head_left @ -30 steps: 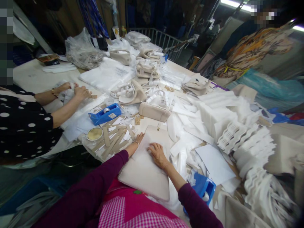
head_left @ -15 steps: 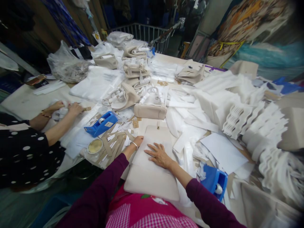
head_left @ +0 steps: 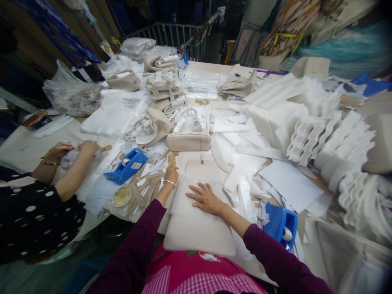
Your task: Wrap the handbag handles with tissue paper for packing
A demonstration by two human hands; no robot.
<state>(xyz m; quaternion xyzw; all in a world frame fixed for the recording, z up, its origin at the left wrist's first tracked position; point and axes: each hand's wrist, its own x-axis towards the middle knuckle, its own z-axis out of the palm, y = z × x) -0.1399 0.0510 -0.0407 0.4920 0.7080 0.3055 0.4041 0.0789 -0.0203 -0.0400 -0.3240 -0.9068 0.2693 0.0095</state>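
A flat beige bag (head_left: 199, 234) with a small gold clasp (head_left: 202, 162) at its far end lies before me. A thin, translucent white sheet (head_left: 186, 206) covers its middle. My right hand (head_left: 205, 199) rests palm down on this sheet, fingers spread. Left of the bag, my left hand (head_left: 171, 174) has its fingers drawn together at a small brown card tag (head_left: 171, 160), apparently pinching its near edge; the fingertips are partly hidden. Just beyond stands a finished-looking beige handbag (head_left: 188, 142) with wrapped handles.
Blue tape dispensers (head_left: 126, 166) (head_left: 280, 226) sit on both sides. A tape roll (head_left: 121, 196) and card strips (head_left: 143, 192) lie left. White foam sheets (head_left: 306, 134) pile up right. A co-worker's hands (head_left: 87, 148) handle white wrapping at far left.
My left hand has moved from the bag's left edge, away from me, to the brown card tag. My right hand stays spread on the sheet. The view has shifted slightly.
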